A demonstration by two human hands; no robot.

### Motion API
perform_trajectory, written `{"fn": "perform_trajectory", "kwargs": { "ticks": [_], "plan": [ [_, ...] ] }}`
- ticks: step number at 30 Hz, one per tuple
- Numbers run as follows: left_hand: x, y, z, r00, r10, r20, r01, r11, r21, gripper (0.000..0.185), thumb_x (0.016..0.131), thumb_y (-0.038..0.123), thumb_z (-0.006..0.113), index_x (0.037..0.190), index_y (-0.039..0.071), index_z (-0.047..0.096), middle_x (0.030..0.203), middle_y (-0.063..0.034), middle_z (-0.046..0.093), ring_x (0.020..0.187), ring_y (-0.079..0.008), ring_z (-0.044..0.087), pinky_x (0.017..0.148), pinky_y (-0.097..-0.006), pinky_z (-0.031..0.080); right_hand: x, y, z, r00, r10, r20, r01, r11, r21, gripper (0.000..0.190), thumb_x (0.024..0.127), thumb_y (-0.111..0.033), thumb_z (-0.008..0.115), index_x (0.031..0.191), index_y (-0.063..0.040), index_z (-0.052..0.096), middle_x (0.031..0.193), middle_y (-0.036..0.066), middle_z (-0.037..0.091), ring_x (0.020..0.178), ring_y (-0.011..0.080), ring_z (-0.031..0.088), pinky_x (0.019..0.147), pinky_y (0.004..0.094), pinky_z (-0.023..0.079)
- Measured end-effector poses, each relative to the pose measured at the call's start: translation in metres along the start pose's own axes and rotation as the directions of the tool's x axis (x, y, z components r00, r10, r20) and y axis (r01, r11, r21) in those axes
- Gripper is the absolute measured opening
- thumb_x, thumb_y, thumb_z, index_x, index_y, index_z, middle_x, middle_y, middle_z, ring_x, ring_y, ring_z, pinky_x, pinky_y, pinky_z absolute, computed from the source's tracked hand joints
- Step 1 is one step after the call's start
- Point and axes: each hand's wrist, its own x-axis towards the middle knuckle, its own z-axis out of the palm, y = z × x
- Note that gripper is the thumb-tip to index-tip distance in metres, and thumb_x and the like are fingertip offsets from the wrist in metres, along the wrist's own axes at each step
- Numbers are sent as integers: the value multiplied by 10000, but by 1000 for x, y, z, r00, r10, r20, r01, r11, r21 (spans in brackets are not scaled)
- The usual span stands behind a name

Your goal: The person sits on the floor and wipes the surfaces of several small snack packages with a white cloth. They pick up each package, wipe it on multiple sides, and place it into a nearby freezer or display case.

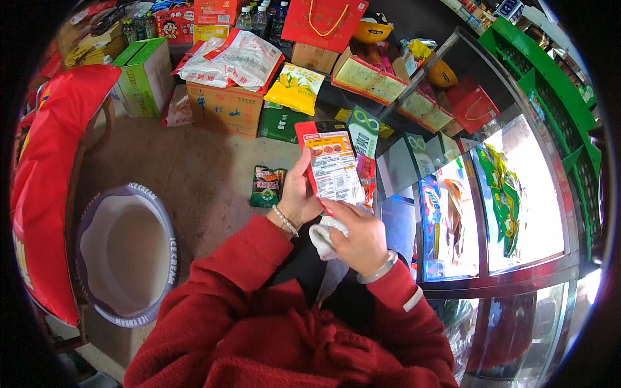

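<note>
My left hand (302, 191) holds a red and black printed food pouch (335, 167) by its left side, its back with small pictures and print facing up. At the pouch's lower edge is my right hand (356, 233), its fingers closed on a white cloth (324, 238) that hangs below the pouch. Whether the right fingers also pinch the pouch is hard to tell. A small dark green snack packet (268, 186) lies on the floor left of my left hand. Beyond the pouch stands a green and white carton (364, 131), with red packets partly hidden under it.
A round tub with a purple rim (172, 242) stands at the left, beside a large red bag (43, 194). Cardboard boxes (225, 109), a yellow packet (294, 89) and a red gift bag (322, 24) are ahead. At the right is a glass display case (485, 286).
</note>
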Motion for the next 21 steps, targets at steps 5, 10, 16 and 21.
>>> {"fn": "perform_trajectory", "kwargs": {
  "ticks": [5,10,16,21],
  "plan": [
    [-2,3,2,999,-45,-3,45,993,-111,697,975,576,345,1421,41,375,1386,-196,486,1253,-366,500,1043,-525,407,5,0,-52,818,553,-159,-324,671,667,321,850,31,565,1151,-24,665,1015,122,703,879,146,669,748,281,549],
    [-1,-10,5,996,-88,23,90,989,-116,667,977,555,373,1408,47,402,1376,-167,508,1242,-328,518,1048,-507,411,14,11,-18,955,3,-296,21,997,77,511,761,21,582,1264,-71,593,1279,177,572,1196,363,534,1029,415,415],
    [-7,-12,0,992,-103,71,110,989,-103,628,992,522,364,1393,40,411,1374,-179,505,1244,-337,514,1064,-489,399,6,14,11,991,-41,-129,11,974,-225,505,754,-57,668,1251,-77,578,1429,187,420,1331,409,373,1094,455,322],
    [-5,-11,-1,992,-115,57,121,986,-113,639,989,498,389,1413,20,368,1389,-205,483,1259,-353,499,1071,-488,390,-5,47,12,954,36,-297,-45,999,-23,503,711,19,673,1200,-68,590,1410,181,442,1293,407,432,1050,445,392]
  ]
}}
